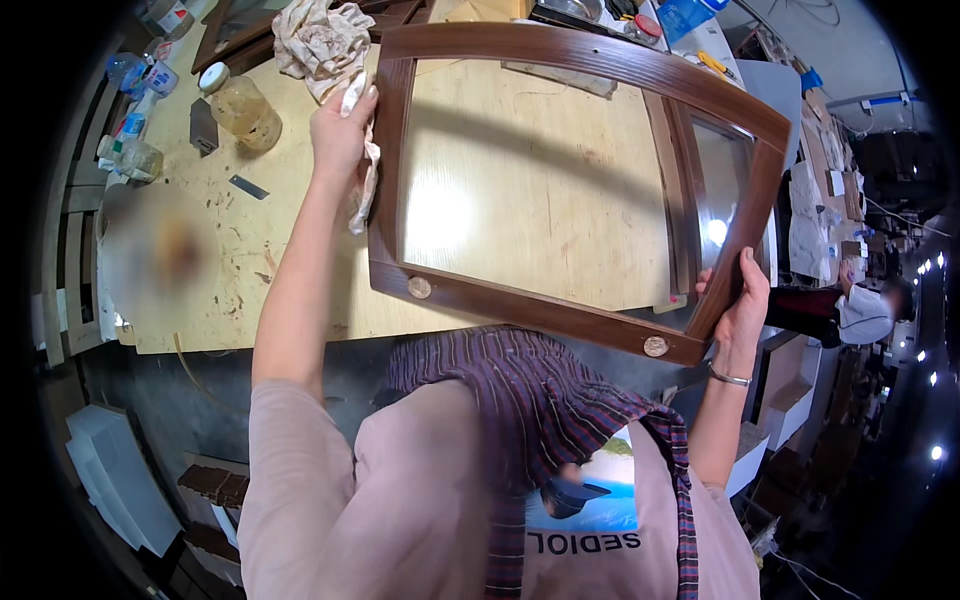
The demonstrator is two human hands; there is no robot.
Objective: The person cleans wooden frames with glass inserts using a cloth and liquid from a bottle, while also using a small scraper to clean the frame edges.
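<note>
A dark brown wooden cabinet door (540,309) with a glass pane is held up at a tilt over the table's front edge. Two round hinge-cup spots show on its lower rail. At the door's left side, my left hand (340,138) is closed on a stained white rag (318,42); part of the rag hangs down along the door's edge. My right hand (740,300) grips the door's lower right side, thumb on the near face and some fingertips behind it. Through the glass I see the tabletop and another brown frame (675,190).
On the pale wooden table (300,270) stand a lidded jar (240,108) of brownish liquid, a dark block (203,127) and a small metal blade (249,187). Bottles (130,157) line the left edge. More brown frames (235,40) lie at the back. A person (868,308) is far right.
</note>
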